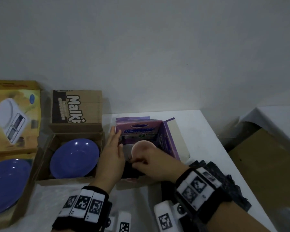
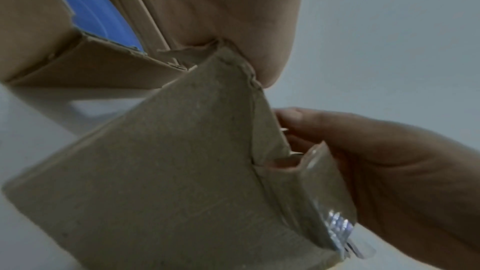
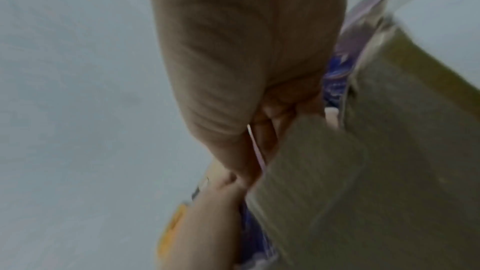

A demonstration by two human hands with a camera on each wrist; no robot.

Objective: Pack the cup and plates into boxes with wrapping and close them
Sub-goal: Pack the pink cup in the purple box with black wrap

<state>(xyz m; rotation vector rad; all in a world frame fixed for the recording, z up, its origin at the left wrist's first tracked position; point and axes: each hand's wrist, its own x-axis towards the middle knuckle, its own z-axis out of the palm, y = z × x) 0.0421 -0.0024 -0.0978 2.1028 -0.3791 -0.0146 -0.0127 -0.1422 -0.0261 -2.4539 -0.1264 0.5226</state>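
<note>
Against grey wall (image 1: pixel 141 47), white table (image 1: pixel 208 139) bears boxes.

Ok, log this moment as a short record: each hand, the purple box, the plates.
left hand: fingers straight, resting against the left side of the purple box
right hand: curled over the box opening, pinching dark wrapping
purple box: open, flaps up, pink cup inside
blue plates: one in the Malkist carton, one in the box at far left
boxes closed: none
</note>
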